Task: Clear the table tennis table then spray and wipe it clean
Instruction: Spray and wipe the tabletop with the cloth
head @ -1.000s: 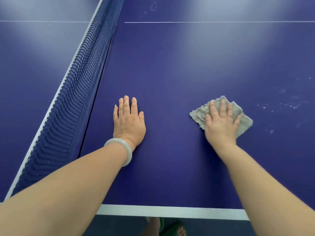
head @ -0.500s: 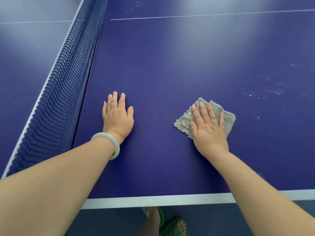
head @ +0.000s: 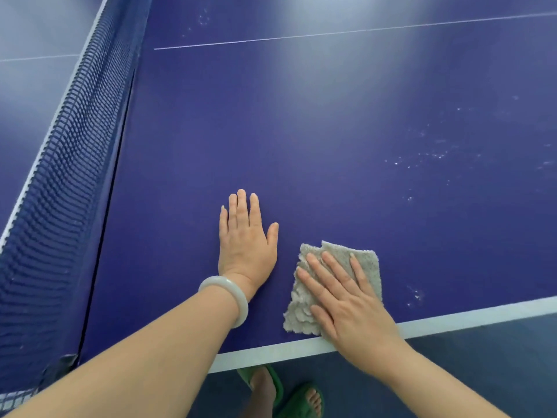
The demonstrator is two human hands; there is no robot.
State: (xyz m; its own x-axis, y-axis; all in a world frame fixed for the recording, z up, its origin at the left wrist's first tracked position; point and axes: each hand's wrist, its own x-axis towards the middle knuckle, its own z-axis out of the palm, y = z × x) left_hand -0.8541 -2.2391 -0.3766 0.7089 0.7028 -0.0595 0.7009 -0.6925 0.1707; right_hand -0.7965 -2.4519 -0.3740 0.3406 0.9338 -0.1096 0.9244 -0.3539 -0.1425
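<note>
Right hand lay flat, fingers straight and spread, pressing the cloth onto the table; nothing was gripped, just palm and fingers bearing down. Heel of that hand sat over the white edge line, so the cloth was at the near edge, its lower corner just beside the line. Left hand rested flat on the blue surface just left of the cloth, fingers together and extended, holding nothing, a pale bangle on the wrist.

Further out: a scatter of pale droplets or specks to the right, well apart from the cloth, another small patch near the edge line, and a faint patch far up by the centre line. Net ran along the left. Feet in green sandals showed below the edge.

My read on risks: with only flat pressure, I judged the cloth could slip out from under the palm or slide off the edge. It looked bunched on its left side, so a pass might streak rather than lift. The right-hand specks could easily be missed. A left-hand print might mark the wiped area.
</note>
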